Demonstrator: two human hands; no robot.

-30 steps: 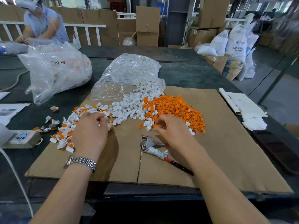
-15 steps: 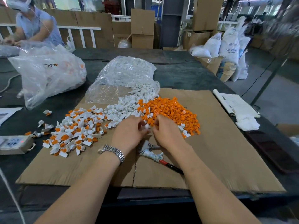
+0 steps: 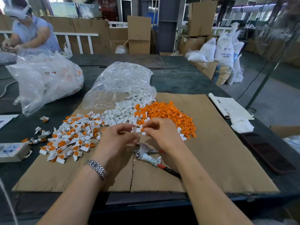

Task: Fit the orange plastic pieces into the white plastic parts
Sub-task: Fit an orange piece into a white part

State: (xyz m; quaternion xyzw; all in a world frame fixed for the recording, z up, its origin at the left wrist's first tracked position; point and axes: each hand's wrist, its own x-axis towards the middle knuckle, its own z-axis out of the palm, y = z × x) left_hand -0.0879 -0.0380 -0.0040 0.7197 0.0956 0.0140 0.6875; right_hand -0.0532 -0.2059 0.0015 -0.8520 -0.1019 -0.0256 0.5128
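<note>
Red-handled pliers [image 3: 149, 155] are seen at lower centre on cardboard [image 3: 219, 151]; a power strip [image 3: 13, 151] is placed at the bench's [image 3: 178, 78] left edge.

— What have I got on the cardboard?

— A heap of small orange pieces [image 3: 167, 114] on my right, loose white parts [image 3: 120, 115] spilling beside it, touching. Left, fitted white parts with orange inserts [image 3: 71, 140] lie scattered. One white part [image 3: 136, 129] is lifted between my fingertips.

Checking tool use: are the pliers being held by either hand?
No, the pliers lie on the cardboard below the left hand and right hand.
</note>
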